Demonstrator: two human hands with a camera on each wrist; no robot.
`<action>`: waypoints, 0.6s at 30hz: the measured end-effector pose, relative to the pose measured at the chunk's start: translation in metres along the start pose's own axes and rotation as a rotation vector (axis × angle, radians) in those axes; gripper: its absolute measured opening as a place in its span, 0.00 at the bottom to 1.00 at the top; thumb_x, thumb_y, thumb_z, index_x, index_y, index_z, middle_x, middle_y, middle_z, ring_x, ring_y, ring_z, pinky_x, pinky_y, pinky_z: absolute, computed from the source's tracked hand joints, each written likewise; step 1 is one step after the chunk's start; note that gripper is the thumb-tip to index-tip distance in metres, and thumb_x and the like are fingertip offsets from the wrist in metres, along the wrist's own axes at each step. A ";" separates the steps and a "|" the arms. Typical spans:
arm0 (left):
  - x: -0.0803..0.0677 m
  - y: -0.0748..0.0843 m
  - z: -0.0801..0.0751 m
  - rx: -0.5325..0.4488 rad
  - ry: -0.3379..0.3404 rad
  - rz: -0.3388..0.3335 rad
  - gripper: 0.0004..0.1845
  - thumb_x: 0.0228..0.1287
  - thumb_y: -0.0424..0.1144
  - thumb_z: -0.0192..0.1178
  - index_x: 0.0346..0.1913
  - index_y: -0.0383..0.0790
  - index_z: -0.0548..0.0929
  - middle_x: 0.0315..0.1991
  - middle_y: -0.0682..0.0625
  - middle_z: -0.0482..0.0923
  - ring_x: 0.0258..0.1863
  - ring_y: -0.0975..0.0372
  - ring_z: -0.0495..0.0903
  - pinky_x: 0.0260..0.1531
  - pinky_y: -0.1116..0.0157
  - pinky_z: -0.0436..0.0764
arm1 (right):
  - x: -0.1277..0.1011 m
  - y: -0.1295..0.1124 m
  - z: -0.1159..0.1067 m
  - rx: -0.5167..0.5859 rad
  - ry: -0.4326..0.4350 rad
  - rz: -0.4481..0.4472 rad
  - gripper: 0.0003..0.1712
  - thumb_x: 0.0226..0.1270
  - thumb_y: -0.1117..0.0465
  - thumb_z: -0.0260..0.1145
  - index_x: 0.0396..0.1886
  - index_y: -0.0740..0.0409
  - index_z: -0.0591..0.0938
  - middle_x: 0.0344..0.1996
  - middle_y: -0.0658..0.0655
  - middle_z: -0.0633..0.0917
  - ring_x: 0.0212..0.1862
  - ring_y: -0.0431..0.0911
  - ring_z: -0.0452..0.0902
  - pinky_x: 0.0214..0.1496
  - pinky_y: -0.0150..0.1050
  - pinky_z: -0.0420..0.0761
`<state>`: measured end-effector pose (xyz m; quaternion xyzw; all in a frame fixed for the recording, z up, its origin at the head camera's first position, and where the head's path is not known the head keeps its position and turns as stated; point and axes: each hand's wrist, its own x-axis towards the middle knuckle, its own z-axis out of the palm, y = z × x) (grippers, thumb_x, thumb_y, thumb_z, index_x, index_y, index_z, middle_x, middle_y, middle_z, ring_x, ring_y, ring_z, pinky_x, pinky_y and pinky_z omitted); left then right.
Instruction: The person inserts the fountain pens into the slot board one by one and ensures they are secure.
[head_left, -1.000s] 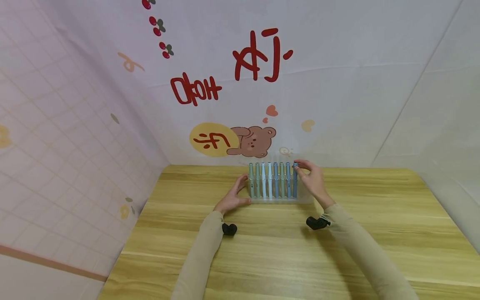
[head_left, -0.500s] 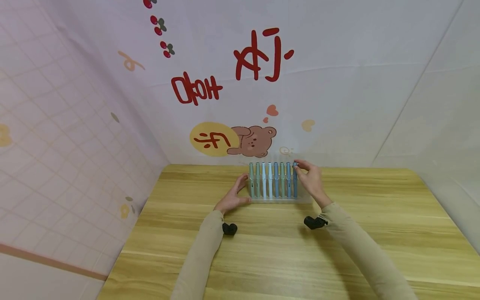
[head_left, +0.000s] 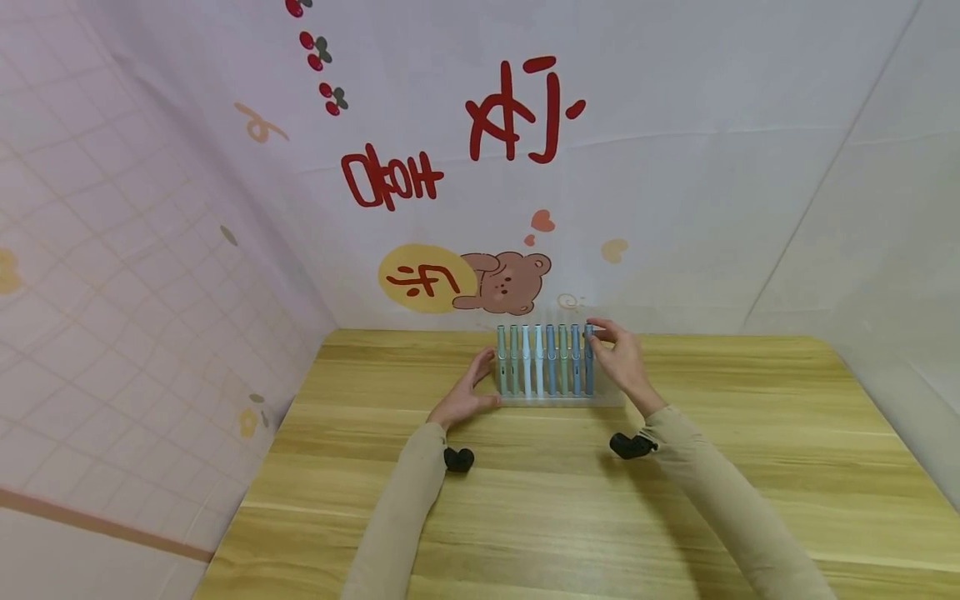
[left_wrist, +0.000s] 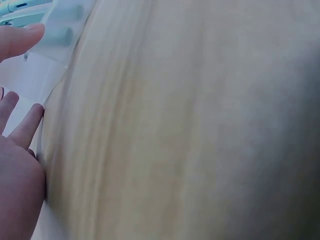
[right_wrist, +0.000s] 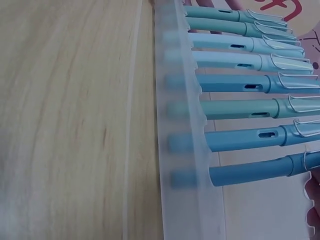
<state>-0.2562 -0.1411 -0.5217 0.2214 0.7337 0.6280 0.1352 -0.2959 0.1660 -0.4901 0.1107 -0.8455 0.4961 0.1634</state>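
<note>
A translucent pen stand [head_left: 611,400] on the table holds a row of upright capped pens in green, pale blue and darker blue. With my right hand [head_left: 622,357] I pinch the cap end of the rightmost blue pen [head_left: 589,379]. In the right wrist view that blue pen [right_wrist: 250,172] leans slightly against its neighbours, its lower end behind the stand's frosted front lip [right_wrist: 177,210]. My left hand [head_left: 459,402] grips the stand's left end, thumb at the front and fingers round the side. The left wrist view shows the thumb [left_wrist: 20,40] over the stand's front.
The wooden table [head_left: 525,517] ends at a wall covering [head_left: 675,208] printed with red characters and a bear, close behind the stand. Black devices [head_left: 632,446] sit at both wrists. At the stand's right end, a stretch of base beyond the last pen bears no pen.
My right wrist has shifted very slightly left, with the fingers still at the rightmost blue pen's top. The left hand, the stand and the other pens look the same.
</note>
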 end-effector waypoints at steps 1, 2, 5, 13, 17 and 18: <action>0.000 0.000 0.000 0.005 0.004 0.001 0.49 0.57 0.20 0.62 0.76 0.37 0.45 0.75 0.35 0.42 0.72 0.39 0.45 0.63 0.38 0.55 | 0.000 0.000 0.000 0.008 -0.009 0.006 0.20 0.63 0.72 0.62 0.57 0.68 0.79 0.41 0.70 0.85 0.43 0.60 0.82 0.22 0.27 0.68; 0.000 0.000 0.000 0.011 0.006 0.000 0.48 0.58 0.21 0.62 0.76 0.38 0.46 0.75 0.35 0.42 0.72 0.39 0.46 0.63 0.38 0.55 | 0.000 0.001 -0.001 0.012 -0.018 0.011 0.22 0.63 0.72 0.62 0.58 0.68 0.78 0.42 0.70 0.84 0.43 0.60 0.82 0.20 0.27 0.67; -0.002 0.001 0.001 0.045 0.011 0.003 0.49 0.59 0.22 0.62 0.77 0.42 0.45 0.75 0.36 0.42 0.71 0.39 0.48 0.62 0.39 0.57 | 0.000 0.004 -0.003 0.014 -0.043 0.001 0.26 0.62 0.72 0.61 0.62 0.67 0.74 0.46 0.71 0.83 0.48 0.62 0.79 0.24 0.31 0.71; -0.012 -0.014 0.004 0.241 0.109 0.032 0.45 0.65 0.32 0.62 0.78 0.55 0.47 0.76 0.45 0.48 0.71 0.44 0.54 0.64 0.40 0.54 | -0.008 0.016 -0.025 0.045 -0.061 -0.095 0.29 0.63 0.72 0.59 0.66 0.69 0.69 0.58 0.74 0.73 0.62 0.67 0.64 0.64 0.64 0.58; -0.017 -0.024 -0.002 0.537 0.187 0.041 0.39 0.68 0.40 0.60 0.77 0.53 0.52 0.75 0.45 0.52 0.71 0.45 0.55 0.64 0.38 0.50 | -0.014 0.028 -0.045 -0.061 -0.118 -0.158 0.30 0.66 0.68 0.60 0.68 0.69 0.66 0.63 0.73 0.69 0.65 0.68 0.60 0.62 0.67 0.58; -0.019 -0.024 -0.005 0.613 0.211 0.049 0.38 0.68 0.41 0.60 0.77 0.51 0.54 0.74 0.43 0.54 0.70 0.44 0.56 0.64 0.36 0.48 | -0.015 0.031 -0.049 -0.097 -0.135 -0.182 0.31 0.66 0.67 0.60 0.68 0.70 0.66 0.64 0.73 0.68 0.65 0.69 0.59 0.62 0.67 0.58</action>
